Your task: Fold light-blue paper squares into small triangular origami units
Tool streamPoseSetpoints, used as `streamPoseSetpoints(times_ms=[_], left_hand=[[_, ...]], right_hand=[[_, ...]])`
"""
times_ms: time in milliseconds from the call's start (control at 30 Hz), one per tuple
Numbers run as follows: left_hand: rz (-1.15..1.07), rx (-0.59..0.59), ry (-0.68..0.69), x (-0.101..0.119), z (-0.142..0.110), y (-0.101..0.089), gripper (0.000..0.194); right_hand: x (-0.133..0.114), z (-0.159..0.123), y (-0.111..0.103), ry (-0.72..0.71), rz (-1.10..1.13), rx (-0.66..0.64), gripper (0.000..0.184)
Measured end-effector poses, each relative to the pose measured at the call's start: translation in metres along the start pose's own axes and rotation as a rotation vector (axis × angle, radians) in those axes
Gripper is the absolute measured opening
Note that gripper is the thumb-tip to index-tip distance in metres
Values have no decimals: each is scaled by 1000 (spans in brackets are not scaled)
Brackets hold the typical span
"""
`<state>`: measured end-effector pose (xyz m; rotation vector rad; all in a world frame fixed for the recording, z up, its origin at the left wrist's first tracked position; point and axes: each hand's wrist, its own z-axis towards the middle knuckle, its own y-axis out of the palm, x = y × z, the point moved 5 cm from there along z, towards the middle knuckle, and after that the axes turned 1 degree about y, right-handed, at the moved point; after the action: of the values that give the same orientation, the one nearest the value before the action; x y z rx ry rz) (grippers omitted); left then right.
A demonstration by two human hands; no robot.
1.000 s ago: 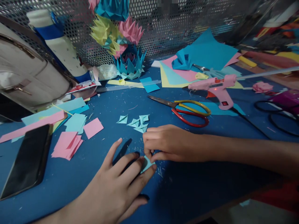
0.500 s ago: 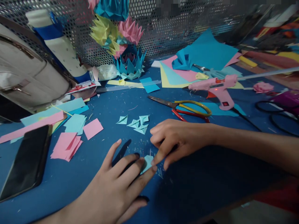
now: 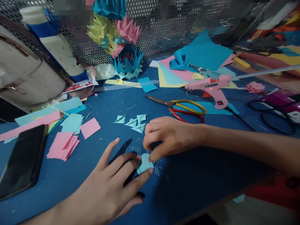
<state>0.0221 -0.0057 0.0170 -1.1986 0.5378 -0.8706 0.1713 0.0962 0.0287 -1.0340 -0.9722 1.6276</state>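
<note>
A small light-blue paper square [image 3: 145, 163] with folded corners lies on the blue table in front of me. My left hand [image 3: 114, 182] rests over its left side, fingers spread, with fingertips pressing the paper down. From the right, my right hand [image 3: 172, 134] is curled, thumb and index finger closed at the paper's upper right edge; its fingertips are partly hidden. Just beyond lie several small folded light-blue paper pieces [image 3: 138, 127]. Pink paper squares [image 3: 61, 145], a single pink square [image 3: 90, 128] and light-blue squares [image 3: 72, 123] lie to the left.
Scissors [image 3: 173, 104] and a pink glue gun [image 3: 217, 89] with its cord lie beyond my right hand. A phone [image 3: 23, 159] is at left, near a bag [image 3: 28, 68] and a bottle [image 3: 56, 47]. Paper flowers [image 3: 127, 64] and coloured sheets [image 3: 203, 51] stand at the back.
My right index finger has drawn back from the paper's lower right edge, and the hand is now closed at its upper right. More of the paper shows. The view has shifted slightly.
</note>
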Motion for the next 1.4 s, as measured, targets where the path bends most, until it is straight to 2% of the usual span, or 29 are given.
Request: streamPoseSetpoints(times_ms=[200,500,800,933,1033,1167,1400], left_hand=[[-23,-21,-4,-2,-1,2,41],[-16,-30,1,-2,-3,2,42],[-13,-35,2,-2,-4,3,44],[-4,-42,8,-1,-4,2,45],[4,-54,9,-1,-4,3,45],[4,-71,3,-1,-3,3,49],[8,-94,-5,-2,-2,5,59]], right_hand=[[-1,4,2,8,-20,-61,29],[-8,4,2,-50,-111,-49,30],[-11,12,12,11,-126,-113,24],[-11,12,13,59,-55,-137,17],[-8,10,11,106,19,-107,18],[-9,5,5,85,69,-39,27],[-2,1,3,103,170,-76,29]])
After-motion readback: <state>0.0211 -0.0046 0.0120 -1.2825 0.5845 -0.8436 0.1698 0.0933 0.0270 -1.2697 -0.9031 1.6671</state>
